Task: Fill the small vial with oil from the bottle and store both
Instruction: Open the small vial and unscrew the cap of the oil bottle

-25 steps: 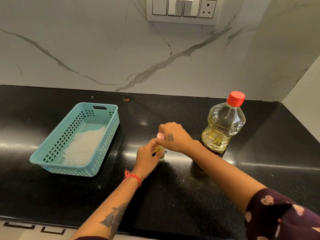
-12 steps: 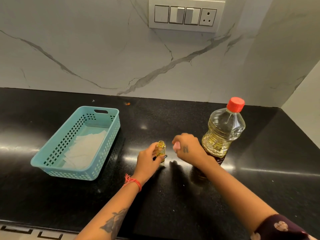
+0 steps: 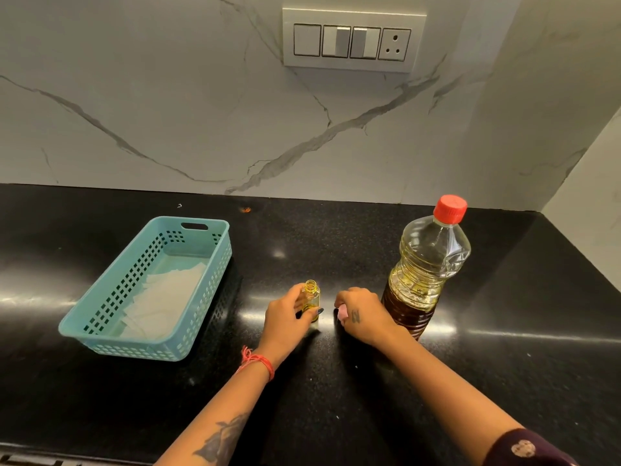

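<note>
Step, as judged: vial opened, filling not begun. Left hand (image 3: 285, 319) grips vial (image 3: 312, 299), upright on bench (image 3: 336, 398), mouth uncovered. Right hand (image 3: 364, 314) pinches pink cap (image 3: 342, 312) just beside it. Next move calls for parking cap, uncapping bottle (image 3: 426, 264), right, red top on. Black glossy bench, marble wall; teal basket (image 3: 151, 287) left.

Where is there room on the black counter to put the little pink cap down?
Bare counter lies in front of the hands, and between the basket and the vial. It is crowded between the left hand, the right hand gripping the pink cap, and the oil bottle.
</note>
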Tool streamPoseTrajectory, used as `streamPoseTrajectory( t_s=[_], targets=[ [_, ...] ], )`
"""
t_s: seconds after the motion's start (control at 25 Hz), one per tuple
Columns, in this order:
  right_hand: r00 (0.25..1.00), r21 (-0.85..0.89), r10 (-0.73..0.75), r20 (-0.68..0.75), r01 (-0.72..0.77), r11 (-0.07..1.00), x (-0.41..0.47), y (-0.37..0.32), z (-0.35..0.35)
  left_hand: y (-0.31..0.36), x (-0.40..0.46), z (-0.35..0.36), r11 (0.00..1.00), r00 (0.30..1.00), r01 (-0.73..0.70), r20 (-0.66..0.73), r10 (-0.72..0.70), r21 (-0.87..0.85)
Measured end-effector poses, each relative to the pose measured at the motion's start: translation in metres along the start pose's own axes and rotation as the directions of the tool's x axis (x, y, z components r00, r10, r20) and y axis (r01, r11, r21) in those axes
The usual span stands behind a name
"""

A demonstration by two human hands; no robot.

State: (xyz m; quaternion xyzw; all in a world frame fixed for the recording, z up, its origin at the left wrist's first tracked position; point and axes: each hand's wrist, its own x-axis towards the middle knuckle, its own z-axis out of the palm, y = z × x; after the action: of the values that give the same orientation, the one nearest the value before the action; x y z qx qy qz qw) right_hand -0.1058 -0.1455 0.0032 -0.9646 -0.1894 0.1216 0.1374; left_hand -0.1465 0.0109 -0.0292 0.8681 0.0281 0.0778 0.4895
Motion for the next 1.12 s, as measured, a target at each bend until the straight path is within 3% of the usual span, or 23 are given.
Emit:
streamPoseTrajectory(
  t_s=[0.24, 0.52, 0.76, 0.96, 1.12],
  targets=[
    [1.0, -0.038, -0.005, -0.018, 0.005, 0.999, -0.008, -0.005, -0.005, -0.003, 0.001, 0.002, 0.999, 1.0, 0.026, -0.002, -0.026, -0.038],
    [0.967, 0.041, -0.117, -0.224, 0.13, 0.991, -0.04, -0.021, -0.049, 0.011, -0.001, -0.009, 0.991, 0.998, -0.036, -0.052, 0.03, -0.127],
    [0.827, 0.137, -0.182, -0.532, 0.297, 0.945, -0.086, -0.041, -0.131, 0.067, 0.011, -0.024, 0.946, 0.953, -0.268, -0.195, 0.233, -0.181],
    [0.683, 0.142, -0.082, -0.725, 0.266, 0.954, -0.11, -0.023, -0.18, 0.122, 0.017, -0.006, 0.904, 0.925, -0.379, -0.086, 0.37, -0.198],
    [0.653, 0.093, -0.03, -0.756, 0.153, 0.984, -0.104, 0.004, -0.184, 0.147, 0.023, 0.016, 0.905, 0.918, -0.385, 0.03, 0.396, -0.181]
  ],
)
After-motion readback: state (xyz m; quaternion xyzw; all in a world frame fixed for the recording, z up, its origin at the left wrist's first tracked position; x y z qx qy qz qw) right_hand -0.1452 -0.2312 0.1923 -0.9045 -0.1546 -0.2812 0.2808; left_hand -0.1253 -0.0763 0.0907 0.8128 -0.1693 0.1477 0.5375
